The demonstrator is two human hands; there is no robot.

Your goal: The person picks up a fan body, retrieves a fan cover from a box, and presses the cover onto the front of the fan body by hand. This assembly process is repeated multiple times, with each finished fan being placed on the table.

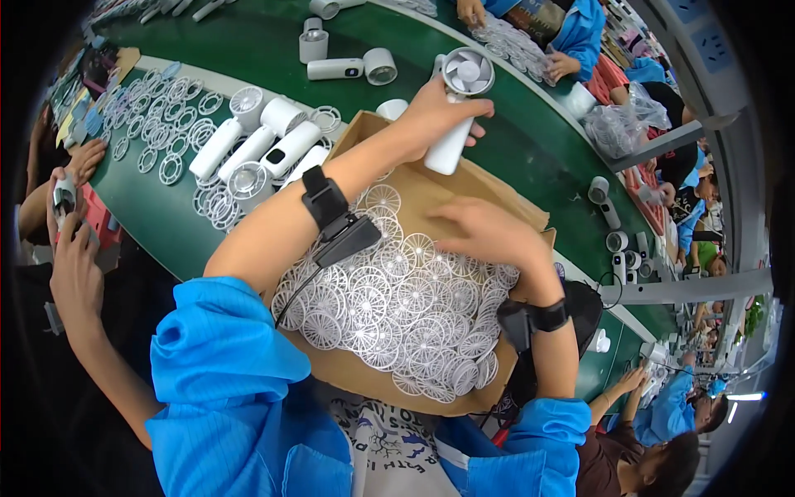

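Note:
My left hand (431, 120) is wrapped round the body of a white handheld fan (448, 149), which it holds above the far edge of the cardboard box. The grey blades (469, 71) in the fan's round head face up, with no grille over them. Over the box (389, 391), my right hand (489, 236) is open, fingers apart and pointing left, just above the heap of white round fan grilles (389, 290). Nothing shows between its fingers. A black strap with a small device is on each of my wrists.
Left of the box lie several white fans (248, 149) and many white rings (170, 168) on a pale strip. Beyond is a green conveyor belt (397, 25) carrying more fans (352, 69). At left, a co-worker's hands (74, 257) hold a tool. Another person (571, 41) works across the belt.

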